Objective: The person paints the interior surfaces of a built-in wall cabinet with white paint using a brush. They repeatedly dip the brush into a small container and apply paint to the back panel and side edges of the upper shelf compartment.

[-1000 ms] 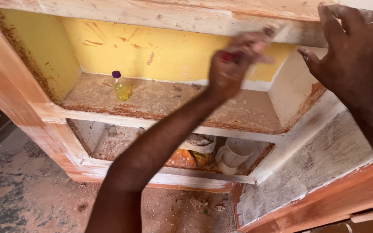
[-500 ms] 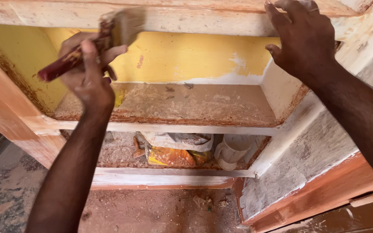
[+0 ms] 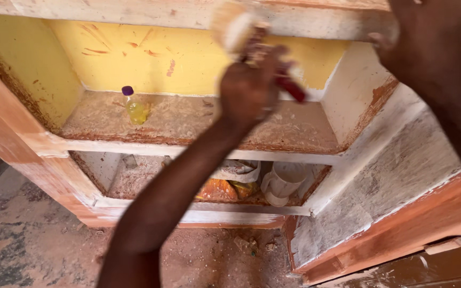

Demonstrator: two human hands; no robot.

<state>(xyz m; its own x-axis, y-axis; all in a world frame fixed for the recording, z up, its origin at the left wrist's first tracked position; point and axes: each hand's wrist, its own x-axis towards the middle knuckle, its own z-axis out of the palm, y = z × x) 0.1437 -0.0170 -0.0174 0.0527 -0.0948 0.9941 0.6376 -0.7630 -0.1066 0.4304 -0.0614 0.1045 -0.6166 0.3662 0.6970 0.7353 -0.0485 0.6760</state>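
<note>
Left hand: we see our left hand [image 3: 249,90] clenched around the red handle of a paintbrush [image 3: 241,32].
Paintbrush: its blurred bristles lie against the top rail [image 3: 108,12] of the cabinet.
Right hand: our right hand [image 3: 430,42] grips the rail's right end, fingers curled over it.
Upper shelf: a small bottle [image 3: 134,106] stands at the left.
Lower shelf: a white jug [image 3: 284,181] sits beside an orange bag [image 3: 217,189].

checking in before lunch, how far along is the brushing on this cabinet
Done: the frame looks reddish-brown, with a coated band on the right side. In hand: the left hand holds a brush at the top rail; the right hand steadies it. Left: the rail, pale side panel and shelves look bare.
</note>
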